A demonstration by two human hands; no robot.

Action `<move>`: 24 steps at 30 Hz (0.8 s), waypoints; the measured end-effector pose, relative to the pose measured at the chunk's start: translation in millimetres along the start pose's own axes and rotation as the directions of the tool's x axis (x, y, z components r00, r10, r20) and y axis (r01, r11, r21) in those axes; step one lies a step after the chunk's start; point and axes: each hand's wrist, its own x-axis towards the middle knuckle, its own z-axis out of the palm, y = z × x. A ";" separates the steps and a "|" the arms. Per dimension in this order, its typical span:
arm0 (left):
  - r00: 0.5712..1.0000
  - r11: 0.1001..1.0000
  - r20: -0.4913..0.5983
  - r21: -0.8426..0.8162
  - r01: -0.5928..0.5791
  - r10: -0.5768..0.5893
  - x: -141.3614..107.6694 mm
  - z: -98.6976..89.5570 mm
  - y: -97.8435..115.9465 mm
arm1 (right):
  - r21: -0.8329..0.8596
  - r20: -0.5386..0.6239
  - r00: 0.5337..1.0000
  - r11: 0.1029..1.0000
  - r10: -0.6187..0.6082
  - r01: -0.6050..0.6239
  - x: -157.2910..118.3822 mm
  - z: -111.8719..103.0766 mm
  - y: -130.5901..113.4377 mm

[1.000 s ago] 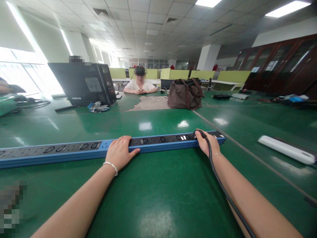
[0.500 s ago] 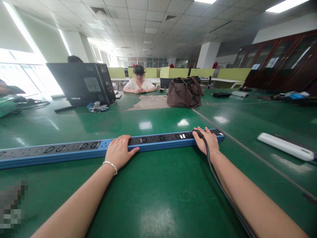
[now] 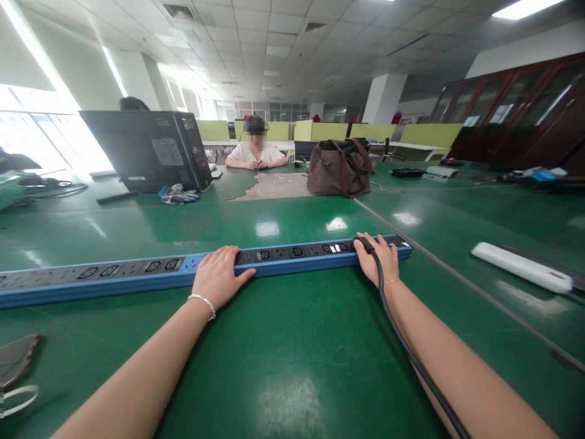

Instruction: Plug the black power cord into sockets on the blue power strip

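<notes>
Both bare arms are stretched out front here, the left forearm [image 3: 141,360] slanting up from the lower left and the right forearm [image 3: 461,347] from the lower right, elbows out of view! The left grip [image 3: 219,274] lies palm down, nearly in line with its arm, fingers close together, thumb stuck out to the right. And there's the right grip [image 3: 388,259], well apart from it, fingers bent forward, right wrist [image 3: 392,280] slightly cocked!

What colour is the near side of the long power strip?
Blue; the power strip shows it best in the head view.
</notes>
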 end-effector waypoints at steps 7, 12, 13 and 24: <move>1.000 1.000 0.002 -0.004 -0.004 0.004 0.4 -0.6 1.1 | 0.130 -0.041 0.999 0.991 -0.010 0.015 1.7 1.9 -4.4; 1.000 1.000 0.002 -0.012 0.001 -0.001 0.5 -0.5 1.0 | 0.271 -0.085 0.995 0.962 0.055 -0.030 6.3 2.7 -5.2; 1.000 1.000 0.002 -0.015 0.002 -0.002 0.5 -0.4 1.0 | 0.321 -0.115 0.990 0.946 0.079 -0.038 9.1 1.0 -4.2; 1.000 1.000 -0.026 -0.019 -0.016 0.015 0.2 1.9 -0.1 | 0.530 -0.024 0.999 0.848 0.022 -0.006 -6.4 -13.0 -46.9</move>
